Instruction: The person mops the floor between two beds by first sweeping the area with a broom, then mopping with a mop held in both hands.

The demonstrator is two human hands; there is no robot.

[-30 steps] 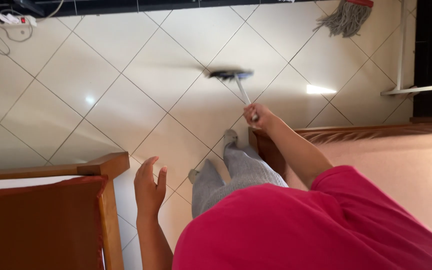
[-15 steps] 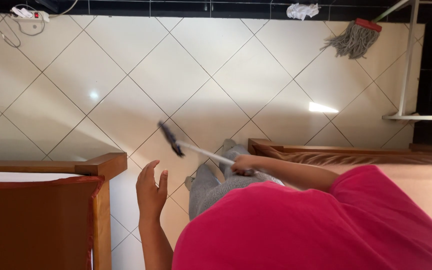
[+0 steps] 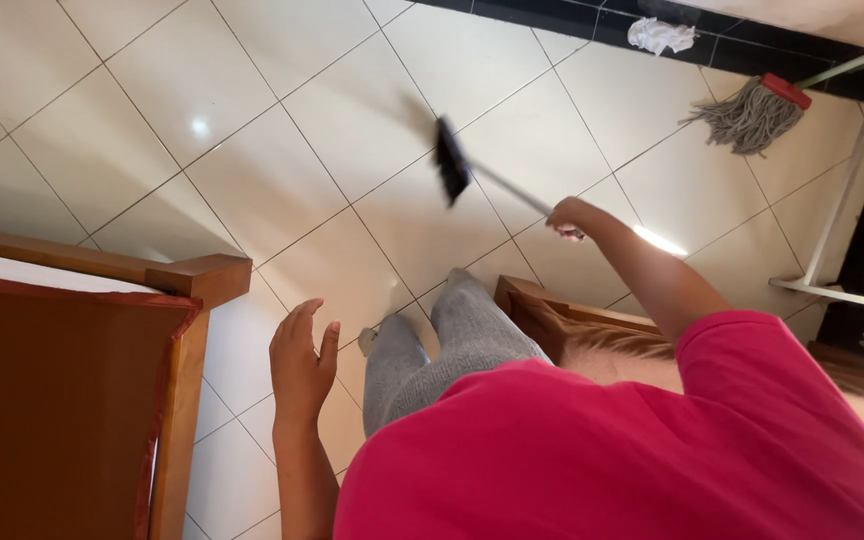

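Nearest, the left hand (image 3: pixel 302 360) hangs empty beside the wooden bed frame (image 3: pixel 197 280), fingers apart. The right hand (image 3: pixel 567 215) is clamped on the broom (image 3: pixel 452 165), whose head has swung from near the feet out over the tiled floor (image 3: pixel 282 180), another sweeping stroke under way. Beyond it lies a mop (image 3: pixel 752 115).
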